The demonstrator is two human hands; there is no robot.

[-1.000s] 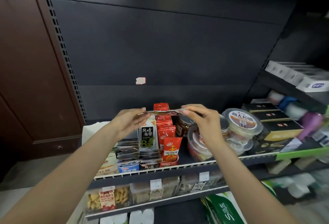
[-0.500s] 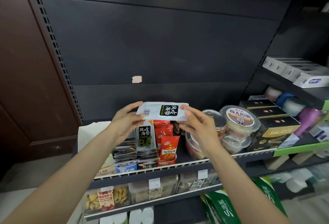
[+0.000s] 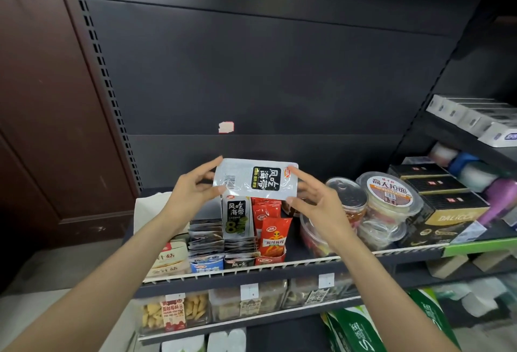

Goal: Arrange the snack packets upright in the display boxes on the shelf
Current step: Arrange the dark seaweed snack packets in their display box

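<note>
Both hands hold one silver seaweed packet (image 3: 256, 179) flat and sideways in the air above the shelf (image 3: 307, 260): the left hand (image 3: 193, 190) pinches its barcode end between thumb and fingers, and the right hand (image 3: 316, 200) pinches the other end, index finger on the top corner and thumb under the bottom edge. The print on the packet runs sideways, so it must be turned a quarter before it goes in.

Just below it stands the seaweed display box (image 3: 237, 242), with one packet upright at the back and a row of silver packets leaning in front. Beside it to the right is the red snack box (image 3: 270, 239), its packets standing.

To do this step well, I would turn the packet until its label reads upright, keep it taut between both hands so the foil does not buckle, and slide it down into the row with its face forward, without knocking its neighbours flat. Round tubs (image 3: 389, 197) stand close on the right, so the right elbow needs care.
</note>
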